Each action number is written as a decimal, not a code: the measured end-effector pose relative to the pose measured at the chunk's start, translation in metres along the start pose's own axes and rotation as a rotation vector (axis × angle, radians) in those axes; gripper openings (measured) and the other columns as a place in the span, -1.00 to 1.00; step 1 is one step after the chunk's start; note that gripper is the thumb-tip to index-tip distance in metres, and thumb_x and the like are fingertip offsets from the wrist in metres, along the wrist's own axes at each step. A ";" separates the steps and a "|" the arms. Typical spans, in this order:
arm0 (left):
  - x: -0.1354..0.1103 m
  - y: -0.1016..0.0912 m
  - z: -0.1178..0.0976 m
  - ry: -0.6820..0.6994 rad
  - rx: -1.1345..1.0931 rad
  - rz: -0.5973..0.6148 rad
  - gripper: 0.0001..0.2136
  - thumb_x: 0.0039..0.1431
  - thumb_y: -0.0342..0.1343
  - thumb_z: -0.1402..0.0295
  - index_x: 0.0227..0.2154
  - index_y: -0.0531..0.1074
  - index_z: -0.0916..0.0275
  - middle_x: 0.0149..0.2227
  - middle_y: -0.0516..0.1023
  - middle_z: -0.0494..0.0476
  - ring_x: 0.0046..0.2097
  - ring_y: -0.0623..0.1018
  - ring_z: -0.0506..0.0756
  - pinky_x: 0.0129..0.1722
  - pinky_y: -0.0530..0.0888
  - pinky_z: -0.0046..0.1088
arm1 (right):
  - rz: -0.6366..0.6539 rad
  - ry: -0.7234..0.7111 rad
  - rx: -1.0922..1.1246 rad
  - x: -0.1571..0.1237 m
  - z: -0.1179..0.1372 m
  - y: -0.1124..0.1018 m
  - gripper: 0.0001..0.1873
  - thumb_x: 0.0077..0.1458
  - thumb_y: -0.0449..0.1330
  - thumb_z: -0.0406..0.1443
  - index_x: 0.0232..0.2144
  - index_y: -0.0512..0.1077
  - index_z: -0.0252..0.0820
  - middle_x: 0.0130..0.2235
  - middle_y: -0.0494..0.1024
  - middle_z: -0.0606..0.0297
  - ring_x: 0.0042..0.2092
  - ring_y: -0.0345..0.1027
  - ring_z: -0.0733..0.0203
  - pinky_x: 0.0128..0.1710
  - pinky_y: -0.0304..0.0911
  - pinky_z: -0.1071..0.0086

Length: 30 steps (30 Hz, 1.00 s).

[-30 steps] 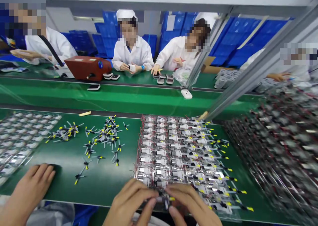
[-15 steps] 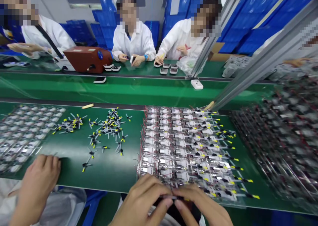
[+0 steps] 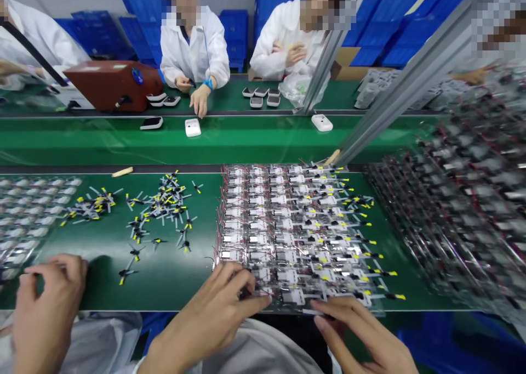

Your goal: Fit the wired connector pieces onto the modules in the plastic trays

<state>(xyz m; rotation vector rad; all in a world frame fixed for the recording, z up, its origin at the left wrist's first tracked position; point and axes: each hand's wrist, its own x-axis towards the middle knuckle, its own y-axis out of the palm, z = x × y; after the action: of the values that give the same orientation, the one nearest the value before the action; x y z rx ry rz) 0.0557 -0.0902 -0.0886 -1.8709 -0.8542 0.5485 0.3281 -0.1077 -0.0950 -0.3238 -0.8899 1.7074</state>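
**One tray of cells, worked at its near edge**

One green table carries everything, and one green belt lies behind it. The tray of cells sits on the table directly in front of the person. It is full of small silver cells with red wires and yellow-tipped tabs.

The left hand is palm down, with the wrist low in the view. Its fingers are bent and the tips press on the nearest row of the tray. Whether they grip a cell, I cannot tell.

The right hand lies lower, with its fingertips at the near edge of the tray. The fingers are stretched and loose, and nothing shows between them.

A third hand, a co-worker's, rests half closed at the left of the table.

Two heaps of loose tabs lie left of the tray, a larger heap and a smaller heap.

Three small devices lie on the belt: one dark device, one white device and a second white device.
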 end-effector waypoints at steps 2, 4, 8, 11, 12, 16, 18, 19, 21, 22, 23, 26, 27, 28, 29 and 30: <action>0.001 0.002 -0.002 0.002 0.026 0.008 -0.50 0.14 0.03 0.66 0.08 0.39 0.03 -0.19 0.39 0.12 -0.13 0.33 0.15 -0.14 0.35 -0.34 | 0.014 0.001 0.005 0.003 0.000 0.001 -0.88 0.26 0.18 -0.26 -0.19 0.51 -0.10 -0.27 0.56 0.23 -0.32 0.54 0.25 -0.33 0.46 0.58; 0.003 0.002 -0.004 -0.004 0.051 0.015 -0.49 0.15 0.03 0.63 0.11 0.36 0.04 -0.22 0.37 0.12 -0.16 0.32 0.15 -0.17 0.33 -0.36 | 0.024 0.003 0.006 0.004 -0.001 0.001 -0.89 0.26 0.18 -0.26 -0.21 0.50 -0.11 -0.26 0.55 0.22 -0.32 0.54 0.24 -0.33 0.45 0.58; 0.006 0.000 -0.006 -0.005 0.094 0.060 -0.57 0.18 0.01 0.59 0.06 0.38 0.06 -0.24 0.34 0.12 -0.18 0.30 0.15 -0.23 0.29 -0.37 | 0.027 0.023 0.008 0.000 -0.003 0.003 -0.90 0.27 0.17 -0.26 -0.20 0.47 -0.10 -0.22 0.55 0.20 -0.26 0.54 0.22 -0.26 0.45 0.54; 0.009 -0.002 -0.007 0.017 0.128 0.088 -0.71 0.22 0.00 0.53 -0.06 0.42 0.10 -0.25 0.33 0.12 -0.19 0.30 0.16 -0.22 0.29 -0.36 | 0.037 0.058 0.019 -0.002 -0.004 0.006 -0.90 0.29 0.14 -0.26 -0.19 0.45 -0.08 -0.20 0.55 0.22 -0.21 0.53 0.22 -0.22 0.44 0.54; 0.011 -0.002 -0.007 0.026 0.138 0.090 -0.75 0.23 -0.01 0.51 -0.09 0.42 0.11 -0.25 0.33 0.12 -0.19 0.30 0.16 -0.21 0.29 -0.35 | 0.042 0.072 0.023 -0.003 -0.004 0.007 -0.90 0.30 0.13 -0.26 -0.19 0.45 -0.07 -0.20 0.55 0.24 -0.20 0.52 0.23 -0.23 0.44 0.55; 0.015 -0.004 -0.007 0.034 0.155 0.112 -0.80 0.21 -0.01 0.48 -0.16 0.41 0.14 -0.21 0.33 0.13 -0.15 0.33 0.19 -0.14 0.32 -0.29 | 0.067 0.117 0.049 -0.002 -0.004 0.012 -0.89 0.30 0.11 -0.27 -0.20 0.44 -0.05 -0.19 0.54 0.27 -0.21 0.51 0.24 -0.28 0.43 0.55; 0.016 -0.006 -0.007 0.031 0.139 0.141 -0.81 0.18 0.00 0.47 -0.17 0.40 0.15 -0.19 0.33 0.14 -0.13 0.34 0.19 -0.13 0.33 -0.28 | 0.066 0.118 0.062 -0.002 -0.004 0.014 -0.88 0.31 0.10 -0.27 -0.19 0.44 -0.04 -0.19 0.53 0.28 -0.23 0.51 0.25 -0.28 0.42 0.55; 0.016 -0.007 -0.007 0.028 0.127 0.154 -0.82 0.17 0.00 0.47 -0.19 0.40 0.15 -0.19 0.33 0.13 -0.13 0.35 0.19 -0.12 0.34 -0.28 | 0.062 0.116 0.068 -0.002 -0.005 0.014 -0.89 0.31 0.10 -0.27 -0.19 0.44 -0.03 -0.19 0.53 0.28 -0.24 0.51 0.26 -0.27 0.42 0.55; 0.016 -0.009 -0.007 0.021 0.107 0.168 -0.84 0.17 -0.01 0.47 -0.22 0.39 0.17 -0.18 0.33 0.13 -0.12 0.36 0.19 -0.12 0.36 -0.29 | 0.051 0.110 0.072 -0.002 -0.005 0.015 -0.89 0.31 0.10 -0.27 -0.19 0.44 -0.03 -0.20 0.53 0.29 -0.25 0.51 0.27 -0.28 0.42 0.56; 0.017 -0.010 -0.007 0.016 0.099 0.165 -0.84 0.17 -0.02 0.47 -0.22 0.40 0.17 -0.18 0.32 0.13 -0.12 0.36 0.19 -0.13 0.37 -0.29 | 0.048 0.105 0.072 -0.002 -0.005 0.016 -0.90 0.31 0.11 -0.27 -0.19 0.44 -0.03 -0.20 0.53 0.29 -0.26 0.51 0.27 -0.28 0.42 0.56; 0.017 -0.012 -0.007 0.015 0.090 0.159 -0.82 0.18 -0.02 0.47 -0.20 0.40 0.17 -0.17 0.32 0.14 -0.12 0.36 0.19 -0.13 0.38 -0.29 | 0.044 0.102 0.072 -0.002 -0.005 0.016 -0.90 0.30 0.11 -0.27 -0.19 0.44 -0.03 -0.20 0.53 0.29 -0.27 0.51 0.28 -0.28 0.42 0.57; 0.019 -0.016 -0.006 0.054 0.043 0.143 -0.69 0.23 -0.04 0.47 0.01 0.36 0.12 -0.14 0.33 0.15 -0.12 0.37 0.18 -0.14 0.40 -0.31 | 0.022 0.089 0.062 0.000 -0.002 0.015 -0.89 0.30 0.10 -0.28 -0.20 0.44 -0.04 -0.22 0.54 0.29 -0.29 0.50 0.28 -0.31 0.42 0.57; 0.019 -0.018 -0.005 0.077 0.020 0.138 -0.64 0.24 -0.04 0.47 0.07 0.32 0.09 -0.12 0.33 0.15 -0.12 0.37 0.17 -0.15 0.40 -0.32 | 0.010 0.077 0.058 0.001 0.000 0.014 -0.88 0.31 0.10 -0.28 -0.21 0.45 -0.04 -0.23 0.54 0.29 -0.29 0.50 0.28 -0.32 0.42 0.57; 0.019 -0.019 -0.004 0.093 -0.001 0.135 -0.62 0.25 -0.04 0.48 0.11 0.30 0.08 -0.11 0.34 0.15 -0.11 0.37 0.16 -0.14 0.40 -0.33 | -0.010 0.060 0.053 0.003 0.001 0.014 -0.88 0.31 0.09 -0.27 -0.22 0.45 -0.05 -0.24 0.55 0.29 -0.29 0.51 0.28 -0.32 0.42 0.58; 0.017 -0.021 -0.003 0.096 -0.020 0.126 -0.62 0.26 -0.04 0.49 0.11 0.30 0.09 -0.10 0.35 0.15 -0.11 0.38 0.16 -0.13 0.40 -0.33 | -0.037 0.040 0.044 0.004 0.002 0.013 -0.87 0.31 0.09 -0.27 -0.23 0.45 -0.05 -0.26 0.55 0.30 -0.29 0.51 0.28 -0.32 0.42 0.58; 0.014 -0.022 -0.001 0.082 -0.037 0.117 -0.65 0.27 -0.04 0.50 0.09 0.32 0.10 -0.09 0.36 0.15 -0.09 0.38 0.16 -0.11 0.40 -0.32 | -0.064 0.023 0.031 0.006 0.002 0.011 -0.87 0.31 0.09 -0.26 -0.24 0.45 -0.05 -0.27 0.55 0.30 -0.29 0.51 0.28 -0.32 0.42 0.59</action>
<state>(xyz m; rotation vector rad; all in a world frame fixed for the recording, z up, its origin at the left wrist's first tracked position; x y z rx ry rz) 0.0585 -0.0743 -0.0684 -1.9719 -0.7090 0.5271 0.3167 -0.1044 -0.1001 -0.2902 -0.8472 1.6535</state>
